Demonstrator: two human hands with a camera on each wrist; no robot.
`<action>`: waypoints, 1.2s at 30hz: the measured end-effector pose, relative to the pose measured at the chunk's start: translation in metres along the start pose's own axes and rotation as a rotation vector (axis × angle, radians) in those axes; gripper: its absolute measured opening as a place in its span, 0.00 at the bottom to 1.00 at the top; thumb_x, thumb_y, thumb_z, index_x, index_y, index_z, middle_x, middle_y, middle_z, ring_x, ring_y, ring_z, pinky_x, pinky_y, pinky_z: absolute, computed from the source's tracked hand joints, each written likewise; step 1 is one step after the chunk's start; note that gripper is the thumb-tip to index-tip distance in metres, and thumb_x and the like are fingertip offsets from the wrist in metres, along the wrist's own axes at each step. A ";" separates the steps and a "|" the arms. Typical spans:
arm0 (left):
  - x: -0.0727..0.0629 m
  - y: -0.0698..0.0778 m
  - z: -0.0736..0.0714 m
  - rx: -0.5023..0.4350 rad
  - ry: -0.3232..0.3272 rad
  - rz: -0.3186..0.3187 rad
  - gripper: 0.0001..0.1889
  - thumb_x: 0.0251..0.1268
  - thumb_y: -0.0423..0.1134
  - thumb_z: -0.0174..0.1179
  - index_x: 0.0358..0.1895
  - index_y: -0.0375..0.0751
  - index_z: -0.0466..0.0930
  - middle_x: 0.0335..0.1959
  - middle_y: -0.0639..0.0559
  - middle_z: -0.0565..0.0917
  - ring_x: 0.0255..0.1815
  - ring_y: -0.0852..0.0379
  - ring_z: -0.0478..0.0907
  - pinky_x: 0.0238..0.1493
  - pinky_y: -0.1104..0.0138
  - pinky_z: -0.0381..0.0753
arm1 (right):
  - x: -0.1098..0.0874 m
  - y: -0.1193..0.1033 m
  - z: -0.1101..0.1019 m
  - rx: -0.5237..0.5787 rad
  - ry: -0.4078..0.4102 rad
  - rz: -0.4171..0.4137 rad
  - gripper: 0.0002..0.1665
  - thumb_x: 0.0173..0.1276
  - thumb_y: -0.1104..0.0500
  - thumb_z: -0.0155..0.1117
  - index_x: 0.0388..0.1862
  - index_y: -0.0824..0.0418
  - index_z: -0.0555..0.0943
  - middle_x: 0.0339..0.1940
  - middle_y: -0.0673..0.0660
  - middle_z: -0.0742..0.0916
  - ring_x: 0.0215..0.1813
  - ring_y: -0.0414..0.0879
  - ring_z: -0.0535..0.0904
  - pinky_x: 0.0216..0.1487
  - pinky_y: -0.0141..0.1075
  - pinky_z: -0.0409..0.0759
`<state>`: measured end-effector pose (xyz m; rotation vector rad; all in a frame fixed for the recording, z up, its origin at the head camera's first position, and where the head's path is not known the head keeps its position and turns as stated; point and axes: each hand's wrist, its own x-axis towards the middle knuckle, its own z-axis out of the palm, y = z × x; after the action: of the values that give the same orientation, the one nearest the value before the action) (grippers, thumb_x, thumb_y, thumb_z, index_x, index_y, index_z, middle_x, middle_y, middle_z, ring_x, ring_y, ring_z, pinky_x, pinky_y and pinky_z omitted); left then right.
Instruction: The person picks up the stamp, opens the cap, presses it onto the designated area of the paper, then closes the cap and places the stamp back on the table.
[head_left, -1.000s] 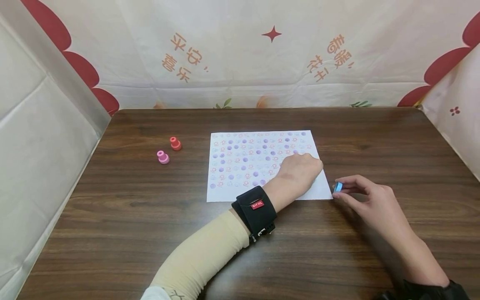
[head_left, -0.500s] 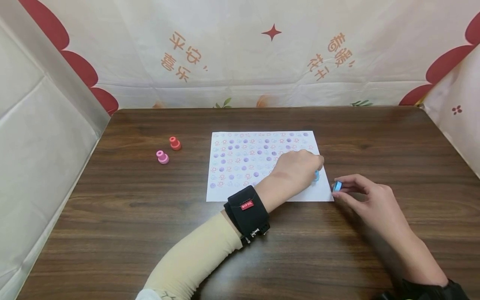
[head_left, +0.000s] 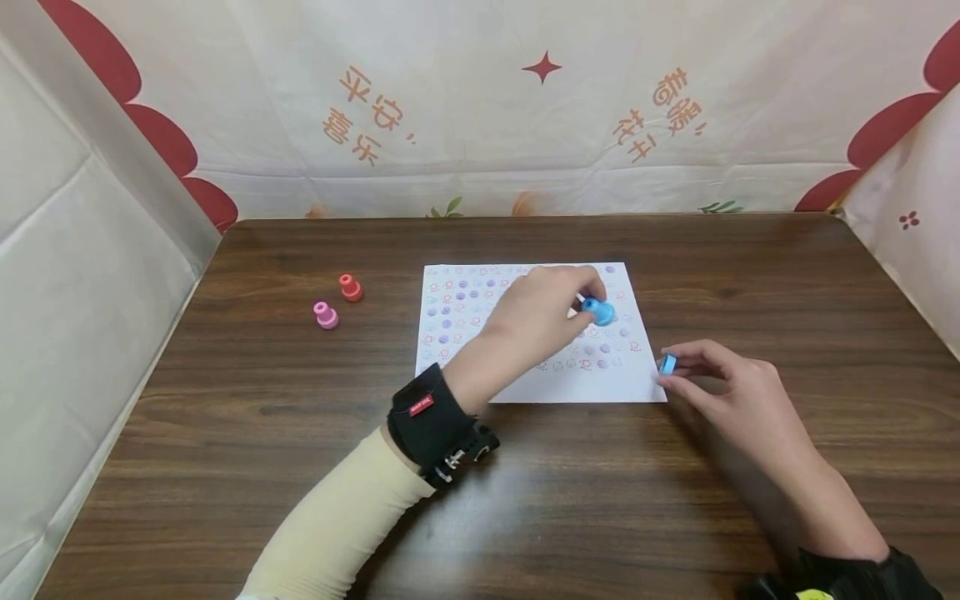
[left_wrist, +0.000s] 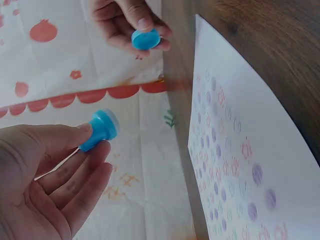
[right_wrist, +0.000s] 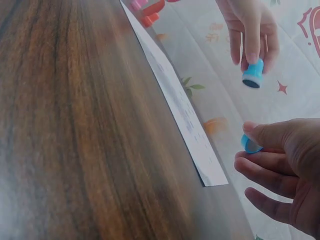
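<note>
One blue stamp (head_left: 599,312) is hanging above the sheet (head_left: 570,387), its base clear of it; the left hand (head_left: 525,321) is pinching the stamp between thumb and fingers. By the sheet's nearer right corner, the right hand (head_left: 750,404) is pinching a blue cap (head_left: 667,364). Rows of purple, red and pale blue prints (head_left: 446,322) are covering much of the sheet, which is lying flat on the surface (head_left: 247,433). Left of the sheet, a red stamp (head_left: 350,288) and a pink stamp (head_left: 326,315) are standing upright, near each other.
</note>
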<state>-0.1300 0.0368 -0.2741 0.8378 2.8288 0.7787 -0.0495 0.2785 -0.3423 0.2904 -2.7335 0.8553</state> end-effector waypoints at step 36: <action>-0.093 -0.101 -0.001 -0.476 0.122 -0.206 0.09 0.62 0.32 0.69 0.43 0.41 0.80 0.48 0.46 0.87 0.48 0.51 0.88 0.48 0.58 0.86 | -0.004 -0.015 0.015 -0.024 -0.027 -0.091 0.17 0.56 0.63 0.78 0.44 0.55 0.84 0.34 0.50 0.92 0.37 0.36 0.87 0.42 0.12 0.72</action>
<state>-0.1006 -0.0853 -0.3283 0.4330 2.5872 1.4242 -0.0442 0.2581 -0.3475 0.4214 -2.7299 0.7988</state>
